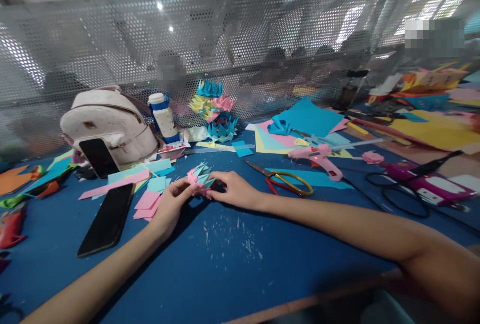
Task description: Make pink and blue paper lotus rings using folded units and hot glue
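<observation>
Between my two hands is a small folded paper flower (201, 176), pink on one side and light blue-green on the other, with pointed petals. My left hand (175, 200) pinches its left side with thumb and fingers. On its right side, the fingers of my right hand (233, 191) are closed on the lower edge. Pink paper squares (147, 204) lie just left of my left hand, and light blue squares (159, 184) sit behind it. Scissors with yellow-and-red handles (287, 181) rest to the right, behind my right wrist.
A pink glue gun (317, 156) lies beyond the scissors. Finished paper flowers (221, 126) are stacked near the perforated metal screen (240, 34). To the left are a black phone (107, 221), a white backpack (108, 124) and a bottle (164, 116). Paper scraps (247, 241) dot the blue table (210, 289).
</observation>
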### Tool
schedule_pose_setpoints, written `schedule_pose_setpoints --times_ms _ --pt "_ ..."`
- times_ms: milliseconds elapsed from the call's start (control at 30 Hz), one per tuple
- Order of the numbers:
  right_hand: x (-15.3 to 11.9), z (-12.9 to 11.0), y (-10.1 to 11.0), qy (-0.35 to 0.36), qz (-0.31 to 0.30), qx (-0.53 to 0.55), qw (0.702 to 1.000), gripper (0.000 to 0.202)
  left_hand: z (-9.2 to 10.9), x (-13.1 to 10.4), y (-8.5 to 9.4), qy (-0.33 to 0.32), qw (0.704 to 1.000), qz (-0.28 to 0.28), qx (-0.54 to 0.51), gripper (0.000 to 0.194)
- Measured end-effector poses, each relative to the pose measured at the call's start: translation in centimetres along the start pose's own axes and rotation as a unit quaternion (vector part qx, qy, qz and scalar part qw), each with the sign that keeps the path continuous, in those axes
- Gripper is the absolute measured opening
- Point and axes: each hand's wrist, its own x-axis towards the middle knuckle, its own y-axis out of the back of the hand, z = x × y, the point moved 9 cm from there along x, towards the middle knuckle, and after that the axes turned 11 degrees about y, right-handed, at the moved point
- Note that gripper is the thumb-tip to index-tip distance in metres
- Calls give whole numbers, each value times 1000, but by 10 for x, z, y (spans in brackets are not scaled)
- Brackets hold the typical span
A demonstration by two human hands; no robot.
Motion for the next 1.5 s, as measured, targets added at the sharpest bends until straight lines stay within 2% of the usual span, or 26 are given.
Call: schedule_pose_setpoints --times_ms 167,400,467,567,633,700,833,933,1067,1133,1267,1500 --pt "1 -5 1 27 -18 -51 998 21 -8 2 8 22 999 6 -36 20" --pt "3 -19 7 102 -57 -174 978 17 -5 4 1 44 995 -33 -79 23" --pt "3 -23 8 138 -83 -237 958 18 -5 4 -2 49 993 -51 -99 26" --pt "-4 -34 8 216 -115 -351 904 21 -5 3 -11 63 988 -83 -119 28" --pt "-15 -43 10 261 -114 -400 871 27 -6 1 -18 71 985 -103 -121 26" --pt "-29 -51 12 291 -107 -410 858 30 -6 -3 -24 79 983 -122 -115 24" --pt "-60 -54 11 310 -122 -372 867 33 -3 -9 -32 69 984 -158 -38 14" --pt "-75 -45 9 298 -146 -318 888 37 -3 -12 -35 58 981 -182 36 7" --pt "-78 -30 8 252 -181 -250 917 38 -3 -15 -38 27 973 -186 135 2" --pt "-78 -27 6 238 -199 -222 924 37 -3 -18 -43 16 963 -206 170 3" --pt "-77 -25 9 206 -204 -186 939 37 2 -21 -52 -4 953 -232 194 10" --pt "-77 -19 9 168 -220 -180 944 43 -1 -19 -54 2 946 -244 215 11"
